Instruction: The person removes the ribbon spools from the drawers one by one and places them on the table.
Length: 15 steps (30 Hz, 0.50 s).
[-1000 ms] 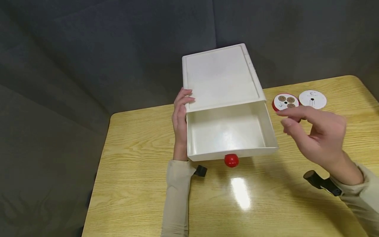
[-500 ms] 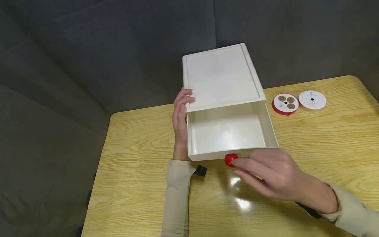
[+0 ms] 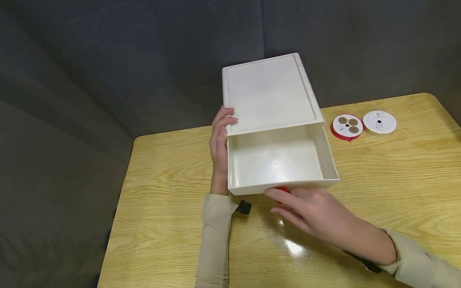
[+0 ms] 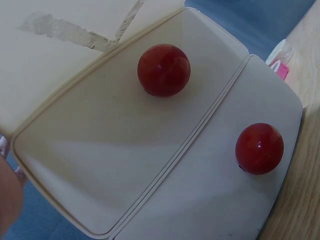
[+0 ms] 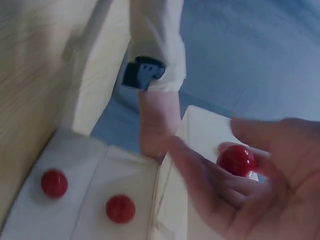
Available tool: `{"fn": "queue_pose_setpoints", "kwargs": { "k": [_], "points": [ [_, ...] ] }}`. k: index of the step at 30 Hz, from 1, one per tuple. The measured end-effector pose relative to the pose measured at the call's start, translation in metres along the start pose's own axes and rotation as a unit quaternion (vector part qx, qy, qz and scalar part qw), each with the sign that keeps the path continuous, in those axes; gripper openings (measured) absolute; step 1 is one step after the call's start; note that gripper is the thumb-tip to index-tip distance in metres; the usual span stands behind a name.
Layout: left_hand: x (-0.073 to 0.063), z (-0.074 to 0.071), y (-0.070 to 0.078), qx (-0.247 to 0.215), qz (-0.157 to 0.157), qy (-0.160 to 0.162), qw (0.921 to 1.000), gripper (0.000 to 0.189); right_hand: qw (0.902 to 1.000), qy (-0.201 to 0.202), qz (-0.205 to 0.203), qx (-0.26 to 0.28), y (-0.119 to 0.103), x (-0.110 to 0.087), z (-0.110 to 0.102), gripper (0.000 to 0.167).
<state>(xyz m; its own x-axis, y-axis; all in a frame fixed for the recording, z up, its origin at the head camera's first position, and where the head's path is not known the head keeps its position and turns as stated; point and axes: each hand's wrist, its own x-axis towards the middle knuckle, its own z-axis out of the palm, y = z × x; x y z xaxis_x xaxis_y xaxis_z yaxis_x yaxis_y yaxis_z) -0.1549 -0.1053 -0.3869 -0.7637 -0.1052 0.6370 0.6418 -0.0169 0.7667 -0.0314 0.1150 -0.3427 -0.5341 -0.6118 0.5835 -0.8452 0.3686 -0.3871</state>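
A white plastic drawer cabinet (image 3: 268,94) stands with its top drawer (image 3: 277,160) pulled out; nothing lies inside that drawer. My left hand (image 3: 219,138) rests along the cabinet's left side, fingertips over the top edge. At the drawer front is my right hand (image 3: 313,212), its index finger reaching across the red round knob (image 3: 283,189), which it partly covers. The right wrist view shows the thumb and fingers loosely spread about that knob (image 5: 236,160). Below, two closed drawer fronts carry red knobs, a middle knob (image 4: 164,70) and a lower knob (image 4: 259,148).
Two ribbon spools, a red spool (image 3: 347,127) and a white spool (image 3: 379,122), lie side by side at the back right of the wooden table (image 3: 165,172). A dark curtain (image 3: 173,60) hangs behind the table.
My right hand has moved from beside the spools leftward and down to the top drawer's knob, then slightly further left across it. My left hand, the cabinet and the drawer stay put.
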Motion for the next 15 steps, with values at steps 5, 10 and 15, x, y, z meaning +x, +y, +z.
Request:
{"fn": "queue_pose_setpoints", "kwargs": {
  "k": [5, 10, 15],
  "points": [
    [-0.001, -0.001, -0.001, -0.001, -0.001, 0.002, 1.0, 0.053, 0.9927, -0.066, 0.067, 0.075, -0.001, 0.004, 0.002, 0.022],
    [-0.002, -0.001, -0.001, -0.006, -0.006, 0.002, 1.0, 0.047, 0.9856, -0.055, 0.097, 0.127, -0.001, 0.007, 0.006, 0.008],
    [-0.002, -0.001, -0.001, -0.002, -0.01, 0.001, 0.9999, 0.048, 0.9783, -0.032, 0.127, 0.16, -0.003, 0.005, 0.012, 0.017]
  ]
}}
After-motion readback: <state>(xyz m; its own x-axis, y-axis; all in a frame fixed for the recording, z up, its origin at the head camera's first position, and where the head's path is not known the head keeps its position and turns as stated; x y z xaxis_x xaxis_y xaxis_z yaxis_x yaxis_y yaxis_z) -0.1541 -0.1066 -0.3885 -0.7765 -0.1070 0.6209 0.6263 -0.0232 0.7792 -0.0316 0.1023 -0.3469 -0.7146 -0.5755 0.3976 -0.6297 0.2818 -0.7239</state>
